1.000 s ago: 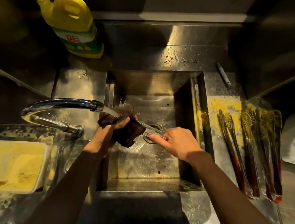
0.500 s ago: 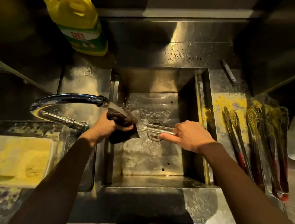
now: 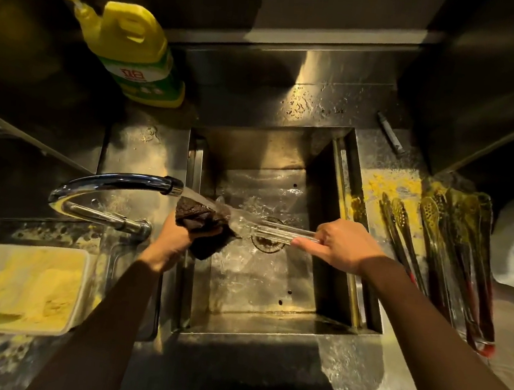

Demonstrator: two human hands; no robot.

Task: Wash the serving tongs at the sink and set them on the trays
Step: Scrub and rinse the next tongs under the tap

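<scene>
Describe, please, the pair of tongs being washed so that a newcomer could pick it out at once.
Find the steel sink in the counter. Under water from the tap, the right hand holds one pair of tongs over the drain while the left hand grips a dark cloth at its end. The other tongs all lie in a row right of the sink.

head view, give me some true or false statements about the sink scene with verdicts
1. Water runs from the curved chrome tap onto the clear plastic tongs. True.
2. The left hand holds a yellow sponge. False: it grips a dark brown cloth.
3. The right hand holds the tongs over the steel sink. True.
4. The yellow detergent bottle stands right of the sink. False: it stands behind it, to the left.
</scene>
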